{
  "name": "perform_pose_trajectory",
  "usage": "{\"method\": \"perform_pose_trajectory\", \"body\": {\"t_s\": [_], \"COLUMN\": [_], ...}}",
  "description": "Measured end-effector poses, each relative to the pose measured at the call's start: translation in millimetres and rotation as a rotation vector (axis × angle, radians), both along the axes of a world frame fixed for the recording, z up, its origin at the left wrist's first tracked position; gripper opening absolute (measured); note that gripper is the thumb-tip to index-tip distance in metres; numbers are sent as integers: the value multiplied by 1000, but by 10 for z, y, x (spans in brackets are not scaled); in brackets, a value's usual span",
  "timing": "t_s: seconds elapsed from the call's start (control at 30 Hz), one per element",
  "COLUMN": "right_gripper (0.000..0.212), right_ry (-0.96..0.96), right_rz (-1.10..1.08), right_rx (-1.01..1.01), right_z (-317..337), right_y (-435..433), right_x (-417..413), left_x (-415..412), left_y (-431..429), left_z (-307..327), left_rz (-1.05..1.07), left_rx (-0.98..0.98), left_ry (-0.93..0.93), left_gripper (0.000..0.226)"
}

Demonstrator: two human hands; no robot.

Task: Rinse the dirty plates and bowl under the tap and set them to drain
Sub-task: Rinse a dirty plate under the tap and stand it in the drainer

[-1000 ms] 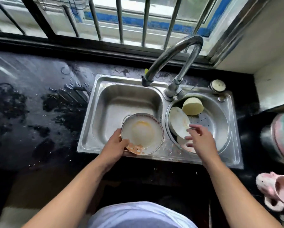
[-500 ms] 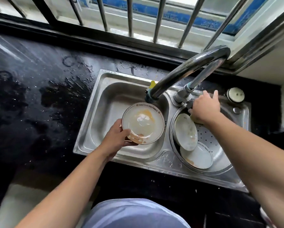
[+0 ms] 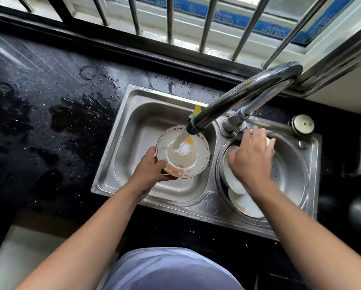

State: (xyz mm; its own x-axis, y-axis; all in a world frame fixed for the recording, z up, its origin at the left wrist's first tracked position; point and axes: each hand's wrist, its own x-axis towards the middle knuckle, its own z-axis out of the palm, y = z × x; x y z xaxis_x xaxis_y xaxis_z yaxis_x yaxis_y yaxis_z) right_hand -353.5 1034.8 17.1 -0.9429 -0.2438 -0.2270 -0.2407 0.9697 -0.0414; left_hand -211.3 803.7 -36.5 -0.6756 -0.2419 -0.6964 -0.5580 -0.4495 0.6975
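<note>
My left hand grips the near-left rim of a white plate with a bear print and orange smears, holding it over the left sink basin. Water runs from the tap spout onto the plate's middle. My right hand hovers over the round right basin, fingers apart and pointing at the tap's base, holding nothing. Under it lie two dirty white plates, one leaning and one flat. A sliver of the pale bowl shows behind my fingers.
The black stone counter left of the sink is wet with puddles. A round white cap sits at the sink's back right corner. Window bars run along the back, and a wall closes the right side.
Water now flows from the tap onto the plate. My right hand has drawn back from the tap base to above the right basin. The left hand keeps the plate under the spout.
</note>
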Motion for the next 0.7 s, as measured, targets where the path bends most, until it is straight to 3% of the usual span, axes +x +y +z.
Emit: {"method": "perform_pose_trajectory", "body": {"t_s": [0.07, 0.17, 0.37, 0.43, 0.5, 0.57, 0.7], "right_gripper": [60, 44, 40, 34, 43, 48, 30], "right_ry": [4, -180, -445, -568, -672, -645, -516], "right_rz": [104, 253, 419, 506, 539, 539, 406], "right_rx": [-241, -465, -331, -391, -470, -361, -150], "right_z": [72, 70, -88, -70, -48, -87, -236], "right_y": [-182, -495, -1141, -1166, -1015, -833, -970], "right_x": [325, 655, 607, 635, 657, 619, 424], "left_x": [-18, -33, -26, -31, -27, -19, 7], "left_y": [-6, -16, -35, -52, -113, -164, -134], "left_z": [-9, -29, 4, 15, -3, -5, -19], "left_rz": [5, -5, -33, -13, 32, 74, 28], "left_rx": [-16, -49, -97, -84, -71, -64, -95], "left_ry": [-9, -21, -16, -11, -20, -41, -63], "left_gripper": [31, 33, 31, 29, 33, 42, 47]}}
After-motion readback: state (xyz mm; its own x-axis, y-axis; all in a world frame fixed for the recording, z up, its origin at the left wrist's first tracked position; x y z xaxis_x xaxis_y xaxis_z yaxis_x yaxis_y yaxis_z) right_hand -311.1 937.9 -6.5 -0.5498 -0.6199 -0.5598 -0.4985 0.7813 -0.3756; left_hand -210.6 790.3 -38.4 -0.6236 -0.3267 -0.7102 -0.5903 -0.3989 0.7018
